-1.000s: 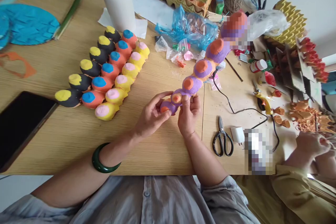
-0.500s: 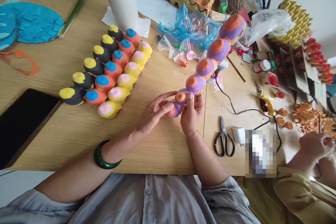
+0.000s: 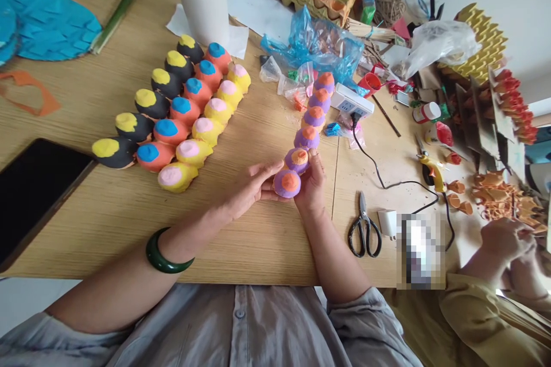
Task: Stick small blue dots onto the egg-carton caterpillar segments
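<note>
The purple strip point(image 3: 307, 137), pinched at its near end by left hand point(image 3: 246, 190) and right hand point(image 3: 312, 190), is best held with a light grip to avoid dents.

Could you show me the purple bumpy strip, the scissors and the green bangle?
Purple bumpy strip point(image 3: 309, 133): head view, orange cap of third bump from near end.
Scissors point(image 3: 364, 219): head view, around the pivot.
Green bangle point(image 3: 160, 262): head view, lower left curve.

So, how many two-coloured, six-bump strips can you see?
4: yellow-topped black strip, blue-topped orange strip and pink-topped yellow strip on the wooden table; orange-topped purple strip between left hand and right hand.
</note>
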A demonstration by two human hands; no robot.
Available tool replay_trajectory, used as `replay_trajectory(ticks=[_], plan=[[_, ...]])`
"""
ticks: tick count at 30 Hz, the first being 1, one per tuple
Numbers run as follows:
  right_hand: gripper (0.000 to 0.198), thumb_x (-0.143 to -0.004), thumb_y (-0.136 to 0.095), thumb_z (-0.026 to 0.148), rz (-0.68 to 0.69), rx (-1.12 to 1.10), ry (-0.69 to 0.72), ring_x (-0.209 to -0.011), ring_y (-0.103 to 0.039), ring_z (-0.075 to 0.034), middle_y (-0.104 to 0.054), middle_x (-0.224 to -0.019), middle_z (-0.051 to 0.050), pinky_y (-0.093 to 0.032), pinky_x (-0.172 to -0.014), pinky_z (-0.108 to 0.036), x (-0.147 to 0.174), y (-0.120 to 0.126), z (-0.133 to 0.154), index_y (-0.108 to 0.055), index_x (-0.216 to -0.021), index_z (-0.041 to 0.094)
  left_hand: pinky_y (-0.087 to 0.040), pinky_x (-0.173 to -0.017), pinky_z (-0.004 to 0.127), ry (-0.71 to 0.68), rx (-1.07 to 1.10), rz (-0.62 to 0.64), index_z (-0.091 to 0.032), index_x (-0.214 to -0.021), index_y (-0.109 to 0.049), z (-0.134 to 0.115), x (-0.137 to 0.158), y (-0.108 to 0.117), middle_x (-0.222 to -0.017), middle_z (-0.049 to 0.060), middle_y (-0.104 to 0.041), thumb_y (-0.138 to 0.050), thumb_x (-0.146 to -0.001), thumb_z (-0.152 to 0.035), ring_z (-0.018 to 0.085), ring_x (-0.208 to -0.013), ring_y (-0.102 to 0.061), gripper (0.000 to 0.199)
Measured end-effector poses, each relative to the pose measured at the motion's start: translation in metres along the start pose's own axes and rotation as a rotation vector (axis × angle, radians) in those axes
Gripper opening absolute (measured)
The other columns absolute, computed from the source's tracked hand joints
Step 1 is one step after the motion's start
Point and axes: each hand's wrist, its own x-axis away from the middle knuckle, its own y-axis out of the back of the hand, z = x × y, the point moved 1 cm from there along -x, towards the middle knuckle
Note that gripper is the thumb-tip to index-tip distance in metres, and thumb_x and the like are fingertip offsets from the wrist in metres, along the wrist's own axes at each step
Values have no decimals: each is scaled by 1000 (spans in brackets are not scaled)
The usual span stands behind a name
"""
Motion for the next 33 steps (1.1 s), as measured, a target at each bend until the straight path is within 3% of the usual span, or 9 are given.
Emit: replay_trajectory(ticks=[5,10,18,22,27,33], plan=[[32,-81,-78,50,-1,-51,27,-64,-52,-11,-59,-75,7,-48,-63,-27,0,-1,6,-58,-85,25,-67,-81,36,32,-11,104,-17,-92,-83,-2,1,0,-96,8,-81,-91,-80,-52,22,-88,-75,38],[32,-83,-77,54,43,-40,10,-65,-56,-13,-60,-75,6,-52,-65,-30,0,-1,7,-61,-86,27,-67,-82,38,-1,8,101,-18,-81,-83,2,0,-3,-88,5,-81,-97,-72,-48,19,-81,-74,35],[29,-82,-80,49,75,-8,112,-61,-52,-12,-59,-72,6,-50,-57,-25,7,-3,14,-62,-81,27,-70,-82,47,47,144,160,-16,-83,-80,2,3,-3,-88,8,-80,-91,-79,-48,24,-85,-75,34],[27,-81,-82,49,78,47,144,-64,-55,-12,-63,-76,6,-50,-61,-25,11,-3,15,-67,-87,28,-70,-86,43,89,134,132,-15,-78,-78,3,2,-1,-80,4,-75,-93,-77,-39,19,-81,-72,28],[32,-80,-81,52,78,128,157,-71,-61,-14,-69,-82,3,-55,-68,-28,12,-2,12,-69,-97,28,-70,-86,39,38,113,83,-15,-75,-74,2,1,-4,-72,0,-69,-95,-74,-34,15,-74,-67,29],[32,-83,-79,53,37,89,126,-66,-55,-13,-63,-79,5,-52,-63,-27,9,-3,12,-63,-93,28,-70,-86,48,41,195,79,-16,-86,-78,2,1,-5,-87,7,-76,-88,-82,-44,23,-87,-72,30]])
